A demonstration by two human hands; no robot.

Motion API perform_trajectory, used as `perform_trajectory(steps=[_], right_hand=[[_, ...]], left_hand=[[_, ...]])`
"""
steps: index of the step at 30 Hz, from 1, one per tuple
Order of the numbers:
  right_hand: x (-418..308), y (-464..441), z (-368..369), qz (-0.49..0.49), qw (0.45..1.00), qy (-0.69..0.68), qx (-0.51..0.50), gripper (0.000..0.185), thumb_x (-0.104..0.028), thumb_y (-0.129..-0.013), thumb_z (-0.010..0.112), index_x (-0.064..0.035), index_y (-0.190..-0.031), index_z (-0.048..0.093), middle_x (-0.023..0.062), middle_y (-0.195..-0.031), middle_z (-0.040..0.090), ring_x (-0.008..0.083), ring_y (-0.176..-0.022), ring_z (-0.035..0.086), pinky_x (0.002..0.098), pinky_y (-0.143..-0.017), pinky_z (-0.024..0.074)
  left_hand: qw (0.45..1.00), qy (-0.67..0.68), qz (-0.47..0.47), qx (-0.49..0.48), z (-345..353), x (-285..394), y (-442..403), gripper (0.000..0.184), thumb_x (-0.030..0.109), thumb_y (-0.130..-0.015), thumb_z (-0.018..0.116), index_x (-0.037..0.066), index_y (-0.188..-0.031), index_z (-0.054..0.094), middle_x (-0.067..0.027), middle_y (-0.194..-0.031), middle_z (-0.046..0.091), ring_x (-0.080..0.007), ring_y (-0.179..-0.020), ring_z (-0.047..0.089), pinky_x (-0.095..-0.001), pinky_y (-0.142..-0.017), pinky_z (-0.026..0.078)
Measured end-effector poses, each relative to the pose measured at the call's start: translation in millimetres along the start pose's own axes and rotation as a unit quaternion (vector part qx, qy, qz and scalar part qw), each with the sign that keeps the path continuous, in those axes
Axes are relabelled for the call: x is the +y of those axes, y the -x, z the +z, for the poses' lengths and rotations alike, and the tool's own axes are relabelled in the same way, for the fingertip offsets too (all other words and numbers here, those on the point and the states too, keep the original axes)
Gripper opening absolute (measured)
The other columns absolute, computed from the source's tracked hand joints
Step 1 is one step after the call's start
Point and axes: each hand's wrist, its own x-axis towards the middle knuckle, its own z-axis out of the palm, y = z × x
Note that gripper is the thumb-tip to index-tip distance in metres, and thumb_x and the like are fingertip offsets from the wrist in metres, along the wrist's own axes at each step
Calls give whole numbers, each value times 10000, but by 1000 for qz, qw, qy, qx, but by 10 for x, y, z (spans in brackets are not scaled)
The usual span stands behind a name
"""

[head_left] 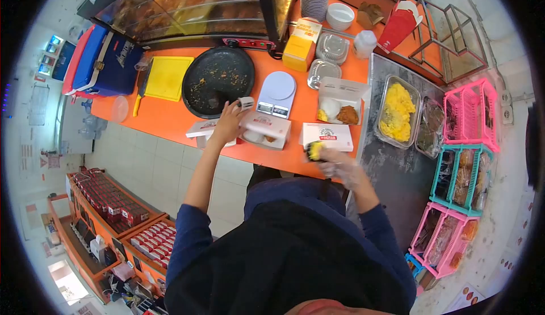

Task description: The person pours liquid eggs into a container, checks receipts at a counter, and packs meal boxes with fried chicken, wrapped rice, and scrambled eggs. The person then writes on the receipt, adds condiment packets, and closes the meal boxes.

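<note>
My left hand (229, 123) reaches over the front edge of the counter, its fingers at a small white item with dark print (246, 103), which it appears to pinch. Beneath and beside it are two white boxes with red print, one partly under my forearm and another box (265, 125) with its front ajar and food inside. In a clear plastic glove, my right hand (336, 163) grips a small black scoop (310, 152) with yellow food on it. Just beyond lies a closed printed box (327, 135). An open box (340, 100) behind holds rice, a brown fried piece and yellow food.
A white scale (277, 92) and a round black pan (218, 80) with crumbs stand behind my left hand. To the right is a clear tray of yellow food (398, 112). A knife (137, 104) lies by the yellow board (169, 78). Pink and teal baskets (464, 179) line the right side.
</note>
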Motion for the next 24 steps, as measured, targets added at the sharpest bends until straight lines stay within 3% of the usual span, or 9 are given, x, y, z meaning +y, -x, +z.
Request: perform_trajectory(steps=[4,6,11,15,17,18,20,23,24], right_hand=[[515,-1262,619,89,994,-52,-44,265,-389,-902,570,-177,-778,471,-105,-577,373,25,-441,298,193,-399,237],[611,-1829,724,69,996,-36,-41,402,-490,-883,561,-192,-693,370,-95,-529,331,45,-423,274,223,-368,193],[891,-2551,688,80,990,-97,64,411,-465,-873,591,-180,-698,353,-73,-524,323,67,-419,296,236,-382,216],[1044,-2782,503,-39,985,-139,93,407,-476,-847,621,-149,-740,405,-34,-531,394,69,-424,345,234,-378,252],[1109,-2953,419,-115,908,241,324,305,-347,-856,611,-85,-981,519,46,-558,529,172,-466,518,332,-417,397],[1058,-2852,579,-116,906,238,330,305,-347,-856,611,-85,-981,519,46,-558,529,172,-466,518,332,-417,397],[1045,-2656,942,-127,695,584,400,505,-193,-830,561,6,-1273,419,189,-736,633,344,-697,641,447,-623,495],[1191,-2729,1202,-128,678,572,444,633,-107,-787,526,36,-1363,307,286,-928,615,438,-903,599,503,-783,463],[1111,-2653,1267,-101,726,540,414,605,-168,-823,512,21,-1352,286,308,-1084,555,413,-971,579,483,-836,454]], left_hand=[[995,53,10,-84,-153,-316,-267,335,173,-759,652,130,-1091,642,-113,-1044,623,-309,-1086,537,-486,-1019,356],[992,118,-24,-43,-75,-309,-385,186,180,-819,579,120,-959,686,-120,-895,657,-308,-866,620,-436,-823,490],[990,115,68,-47,70,-557,-500,184,181,-825,576,106,-951,686,-122,-892,662,-318,-816,628,-413,-724,501],[983,123,117,-65,70,-633,-581,173,170,-826,571,87,-921,691,-133,-898,662,-322,-820,627,-413,-726,499],[982,132,108,-77,49,-659,-617,178,165,-831,564,79,-928,685,-143,-890,660,-328,-819,626,-424,-725,495],[981,134,115,-78,47,-677,-621,178,165,-831,564,79,-928,685,-143,-890,660,-328,-819,626,-424,-725,495],[978,157,128,-57,51,-694,-622,182,164,-834,559,72,-935,679,-151,-882,655,-339,-818,623,-436,-721,493],[977,163,130,-52,28,-687,-621,194,174,-841,548,70,-945,674,-157,-882,650,-348,-821,618,-443,-721,491],[975,167,134,-54,15,-674,-621,194,174,-841,548,70,-945,674,-157,-882,650,-348,-821,618,-443,-721,491]])
